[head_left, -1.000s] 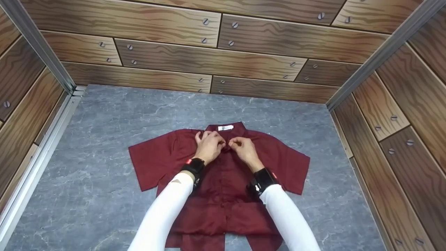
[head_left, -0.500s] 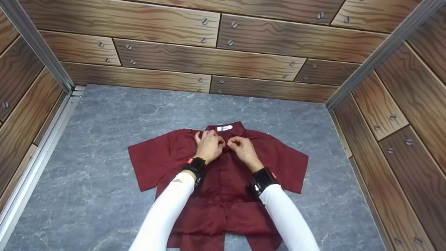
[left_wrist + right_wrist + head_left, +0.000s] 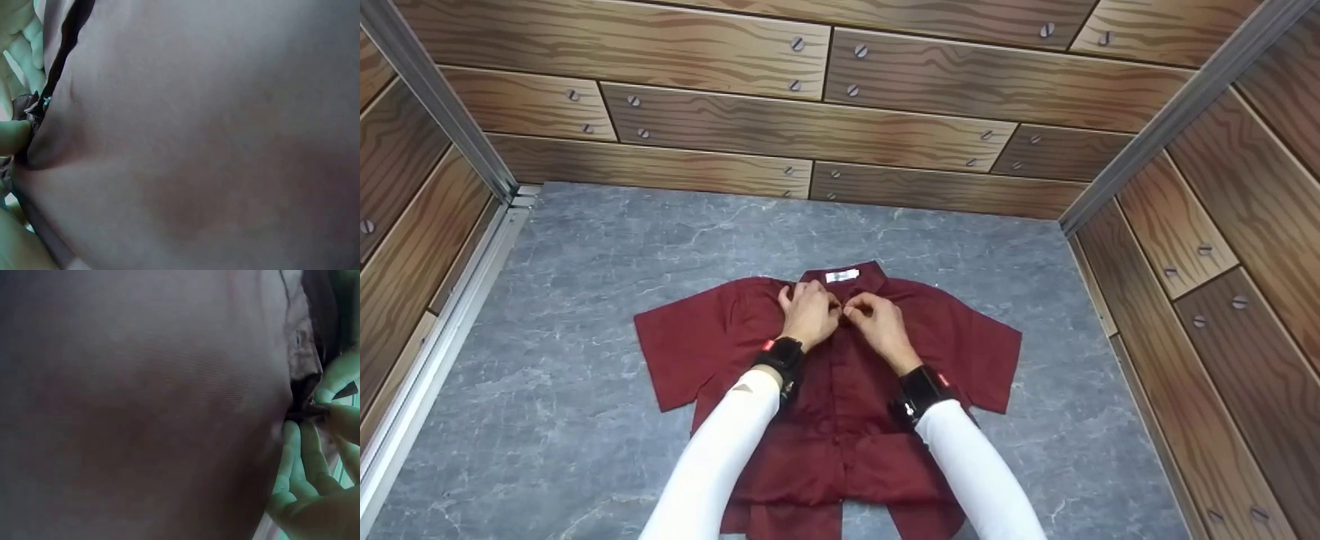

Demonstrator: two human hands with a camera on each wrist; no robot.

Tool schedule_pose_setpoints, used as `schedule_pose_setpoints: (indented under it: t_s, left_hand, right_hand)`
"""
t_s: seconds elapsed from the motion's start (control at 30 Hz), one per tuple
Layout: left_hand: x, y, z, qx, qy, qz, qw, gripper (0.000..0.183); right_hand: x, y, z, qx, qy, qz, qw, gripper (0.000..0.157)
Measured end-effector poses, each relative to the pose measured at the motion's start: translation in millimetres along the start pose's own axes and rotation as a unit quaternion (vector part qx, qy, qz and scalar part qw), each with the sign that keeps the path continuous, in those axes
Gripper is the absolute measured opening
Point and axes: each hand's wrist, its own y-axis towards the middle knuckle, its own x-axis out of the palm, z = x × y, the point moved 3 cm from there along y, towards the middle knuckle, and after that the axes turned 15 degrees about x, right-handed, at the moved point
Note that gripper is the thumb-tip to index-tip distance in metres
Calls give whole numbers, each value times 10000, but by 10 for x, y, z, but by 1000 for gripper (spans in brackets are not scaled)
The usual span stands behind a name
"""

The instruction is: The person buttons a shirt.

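Note:
A dark red short-sleeved shirt lies front up, with its collar toward the far wall. At the neck, just below the white label, both hands meet on the front edges. My left hand pinches the cloth between thumb and index finger, its other fingers spread on the collar. Close beside it, my right hand pinches the shirt front from the other side. In the right wrist view, fingertips press on a gathered fold of cloth. Fingers hide most of the pinched spot, and I cannot tell whether a button is in it.
The shirt lies on a grey marbled surface. Wood-patterned panels rise at the back and both sides, with metal rails at the corners. The shirt's lower hem reaches the bottom of the head view.
My right hand has shifted slightly left, closer to the left hand. The left hand stays at the collar, and the shirt lies almost as before.

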Motion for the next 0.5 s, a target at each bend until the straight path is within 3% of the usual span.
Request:
schedule_pose_setpoints:
  t_s: [0.23, 0.5]
  left_hand:
    - [-51, 18, 32, -289, -380, 30, 9989, 13]
    - [-57, 22, 33, -282, -723, -40, 9970, 14]
  right_hand:
    - [16, -33, 3, -313, -185, 299, 9989, 11]
    - [31, -37, 30, -405, -349, 307, 9981, 10]
